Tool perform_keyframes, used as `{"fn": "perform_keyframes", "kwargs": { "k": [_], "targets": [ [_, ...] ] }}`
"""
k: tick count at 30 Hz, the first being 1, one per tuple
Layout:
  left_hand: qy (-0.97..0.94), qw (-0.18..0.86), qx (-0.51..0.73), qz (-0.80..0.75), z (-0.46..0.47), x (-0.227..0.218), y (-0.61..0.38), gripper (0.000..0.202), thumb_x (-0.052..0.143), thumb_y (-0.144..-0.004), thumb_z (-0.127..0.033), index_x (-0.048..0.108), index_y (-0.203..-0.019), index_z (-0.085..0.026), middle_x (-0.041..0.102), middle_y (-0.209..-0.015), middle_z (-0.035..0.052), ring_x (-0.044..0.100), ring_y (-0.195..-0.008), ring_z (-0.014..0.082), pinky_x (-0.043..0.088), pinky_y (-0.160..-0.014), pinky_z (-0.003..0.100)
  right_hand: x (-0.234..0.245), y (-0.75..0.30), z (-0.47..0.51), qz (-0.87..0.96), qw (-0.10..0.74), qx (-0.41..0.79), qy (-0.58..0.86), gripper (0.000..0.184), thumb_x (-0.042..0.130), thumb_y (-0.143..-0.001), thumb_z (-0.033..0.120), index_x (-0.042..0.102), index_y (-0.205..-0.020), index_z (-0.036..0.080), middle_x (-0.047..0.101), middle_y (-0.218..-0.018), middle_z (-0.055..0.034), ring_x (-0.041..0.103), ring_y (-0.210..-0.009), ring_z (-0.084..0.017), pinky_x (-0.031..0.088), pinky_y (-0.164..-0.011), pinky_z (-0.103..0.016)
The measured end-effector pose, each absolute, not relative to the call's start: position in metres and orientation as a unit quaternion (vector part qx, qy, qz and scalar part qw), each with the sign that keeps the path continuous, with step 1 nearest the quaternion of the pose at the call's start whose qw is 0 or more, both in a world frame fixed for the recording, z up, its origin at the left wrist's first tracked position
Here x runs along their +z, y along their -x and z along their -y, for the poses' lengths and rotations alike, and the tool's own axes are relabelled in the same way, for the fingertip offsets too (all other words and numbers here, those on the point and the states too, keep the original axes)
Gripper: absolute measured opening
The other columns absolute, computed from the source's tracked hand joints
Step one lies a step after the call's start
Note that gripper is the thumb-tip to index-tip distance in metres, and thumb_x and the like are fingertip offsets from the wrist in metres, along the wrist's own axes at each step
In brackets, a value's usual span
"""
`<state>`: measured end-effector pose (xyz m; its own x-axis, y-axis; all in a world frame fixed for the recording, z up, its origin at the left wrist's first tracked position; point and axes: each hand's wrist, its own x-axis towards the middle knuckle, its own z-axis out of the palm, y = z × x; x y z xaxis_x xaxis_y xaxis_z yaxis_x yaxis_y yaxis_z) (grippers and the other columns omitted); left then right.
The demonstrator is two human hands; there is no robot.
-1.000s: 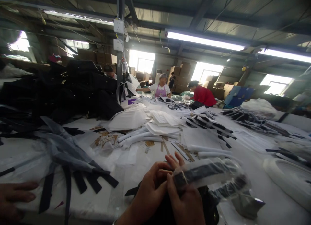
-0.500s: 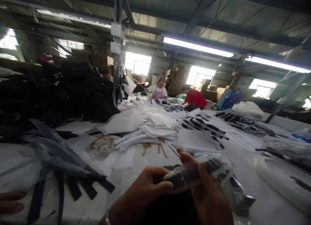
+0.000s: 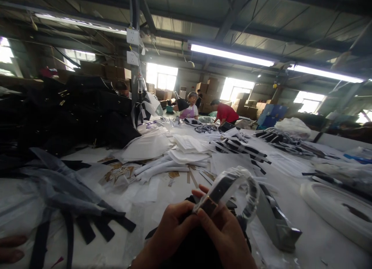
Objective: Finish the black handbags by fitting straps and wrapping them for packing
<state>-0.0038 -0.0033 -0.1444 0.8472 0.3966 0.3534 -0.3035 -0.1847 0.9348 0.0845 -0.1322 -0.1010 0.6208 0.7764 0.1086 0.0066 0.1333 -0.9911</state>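
Observation:
A dark strap-like bag handle [image 3: 219, 185] in clear plastic wrap arches up in front of me. My left hand [image 3: 176, 224] is closed round its near end, thumb on top. My right hand [image 3: 222, 232] pinches the wrapped handle close beside the left thumb, with some fingers behind it. The far part of the handle curves over to the right and down. Beneath both hands is a black item [image 3: 194, 249], mostly hidden by them. A grey tape dispenser [image 3: 277, 222] stands on the table just right of my right hand.
Plastic-covered black strips [image 3: 84, 201] lie at left, near another person's fingers [image 3: 11, 247]. Black bags [image 3: 87, 110] are heaped behind them. White sheets [image 3: 186, 149] cover mid-table; a white coiled roll [image 3: 334, 207] lies right. Two people work at the back.
The wrapped handle has gone from lying low and slanted to arching upright. My right hand has slid left along it to meet my left hand, uncovering more of the tape dispenser.

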Motion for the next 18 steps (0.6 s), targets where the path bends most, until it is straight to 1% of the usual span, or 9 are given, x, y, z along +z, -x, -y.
{"fn": "perform_keyframes", "kwargs": {
  "k": [3,5,7,9,11,13,14,16,18],
  "targets": [
    [-0.747,0.585,0.314,-0.025,0.006,-0.144,0.007,0.021,0.063,-0.092,-0.036,0.073,-0.089,-0.019,0.07,-0.09,0.0033,0.063,-0.086,0.0186,0.048,-0.08,0.026,-0.109,-0.084,0.131,0.304,0.699,0.297,0.575,0.048,0.073,-0.083,0.048,0.065,-0.124,0.025,0.064,-0.135,-0.0094,0.062,-0.119,-0.03,0.048,-0.105,-0.044],
    [-0.757,0.564,0.33,-0.024,0.007,-0.143,0.012,0.018,0.06,-0.094,-0.034,0.072,-0.097,-0.02,0.07,-0.096,0.0046,0.064,-0.092,0.0202,0.049,-0.085,0.029,-0.112,-0.082,0.13,0.289,0.716,0.29,0.565,0.052,0.072,-0.084,0.049,0.062,-0.128,0.023,0.068,-0.128,-0.0103,0.064,-0.117,-0.029,0.051,-0.102,-0.043],
    [-0.756,0.563,0.331,-0.042,0.006,-0.145,0.016,0.019,0.059,-0.094,-0.032,0.07,-0.104,-0.021,0.07,-0.101,0.0054,0.065,-0.095,0.0213,0.05,-0.087,0.03,-0.115,-0.079,0.128,0.282,0.725,0.265,0.569,0.054,0.071,-0.084,0.049,0.06,-0.13,0.022,0.07,-0.126,-0.0106,0.065,-0.116,-0.029,0.052,-0.101,-0.043],
    [-0.733,0.587,0.337,-0.068,0.004,-0.151,0.019,0.021,0.059,-0.094,-0.03,0.066,-0.112,-0.023,0.07,-0.107,0.0055,0.065,-0.101,0.0223,0.05,-0.092,0.032,-0.118,-0.075,0.125,0.282,0.729,0.247,0.573,0.056,0.072,-0.084,0.047,0.058,-0.132,0.022,0.07,-0.125,-0.0104,0.066,-0.115,-0.028,0.051,-0.104,-0.044],
    [-0.682,0.633,0.357,-0.084,0.003,-0.16,0.018,0.032,0.059,-0.093,-0.029,0.059,-0.124,-0.024,0.067,-0.117,0.0064,0.064,-0.103,0.0227,0.05,-0.094,0.033,-0.12,-0.072,0.122,0.284,0.732,0.236,0.572,0.061,0.073,-0.083,0.045,0.054,-0.137,0.023,0.069,-0.126,-0.0101,0.066,-0.114,-0.028,0.05,-0.105,-0.044],
    [-0.622,0.674,0.389,-0.087,0.003,-0.169,0.015,0.042,0.058,-0.092,-0.031,0.051,-0.133,-0.026,0.059,-0.134,0.0081,0.064,-0.105,0.0231,0.051,-0.094,0.035,-0.122,-0.069,0.119,0.289,0.728,0.225,0.58,0.064,0.073,-0.083,0.044,0.051,-0.14,0.024,0.068,-0.129,-0.0104,0.067,-0.114,-0.029,0.051,-0.104,-0.045],
    [-0.599,0.687,0.402,-0.088,0.005,-0.172,0.013,0.045,0.057,-0.092,-0.032,0.05,-0.136,-0.026,0.053,-0.142,0.0085,0.062,-0.109,0.0238,0.051,-0.095,0.035,-0.123,-0.068,0.117,0.292,0.724,0.22,0.585,0.064,0.073,-0.083,0.044,0.051,-0.14,0.024,0.067,-0.129,-0.0104,0.067,-0.114,-0.029,0.051,-0.103,-0.046],
    [-0.582,0.692,0.415,-0.097,0.008,-0.174,0.01,0.044,0.053,-0.094,-0.035,0.05,-0.137,-0.027,0.043,-0.152,0.0071,0.055,-0.123,0.0257,0.047,-0.103,0.037,-0.123,-0.067,0.114,0.308,0.707,0.216,0.598,0.056,0.071,-0.084,0.043,0.058,-0.135,0.023,0.068,-0.128,-0.0102,0.064,-0.118,-0.03,0.049,-0.106,-0.047],
    [-0.601,0.677,0.412,-0.101,0.011,-0.17,0.009,0.042,0.048,-0.098,-0.039,0.052,-0.138,-0.027,0.042,-0.153,0.0055,0.044,-0.136,0.0264,0.038,-0.113,0.038,-0.124,-0.066,0.112,0.324,0.693,0.213,0.608,0.045,0.068,-0.086,0.043,0.065,-0.126,0.022,0.07,-0.125,-0.01,0.062,-0.121,-0.031,0.046,-0.108,-0.046]
  ]
}}
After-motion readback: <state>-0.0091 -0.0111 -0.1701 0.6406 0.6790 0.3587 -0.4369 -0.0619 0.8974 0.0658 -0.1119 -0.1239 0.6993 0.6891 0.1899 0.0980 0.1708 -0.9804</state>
